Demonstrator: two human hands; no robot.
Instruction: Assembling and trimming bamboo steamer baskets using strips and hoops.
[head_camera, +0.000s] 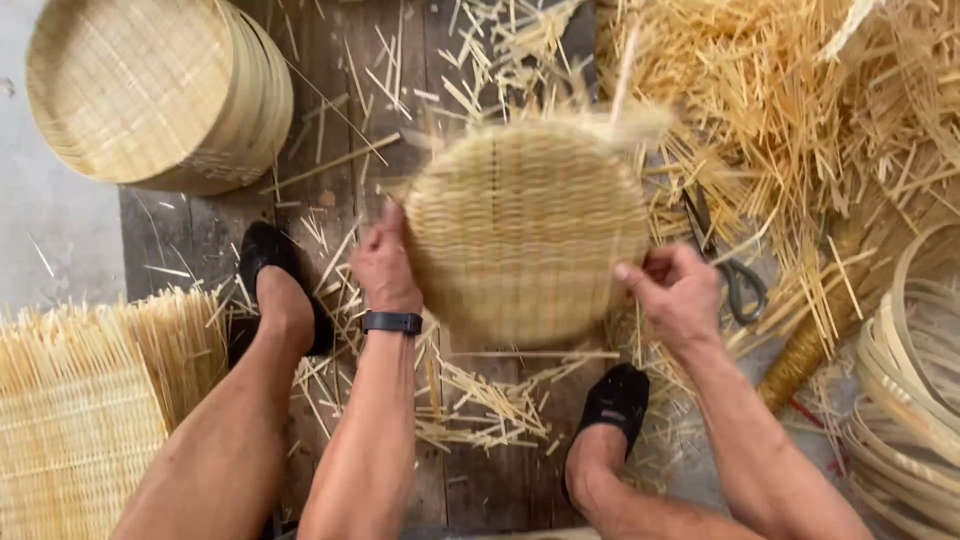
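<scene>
So the round woven bamboo mat (525, 230) is sitting right in the middle of the view, being held up over the dark wooden floor (480, 480) between the person's knees. The left hand (385, 262) is gripping the mat's left edge, fingers tucked behind it and thumb on the front. The right hand (675, 290) is closing its grip on the lower right edge, pinching the rim. The top of the mat is looking blurry, with loose strip ends sticking out up there.

The left wrist is wearing a black band (392, 322). Both feet in black shoes are resting on the floor, the left one (270, 270) just beside the left hand and the right one (612, 400) below the mat. Cut bamboo scraps (480, 400) are lying all over the floor under it.

Scissors (730, 265) are lying just to the right of the right hand, half buried in a big pile of bamboo strips (760, 90). A stack of finished round trays (160, 90) is sitting at the top left, a flat square woven sheet (80, 420) at the bottom left, and coiled bamboo hoops (910, 380) at the right edge.
</scene>
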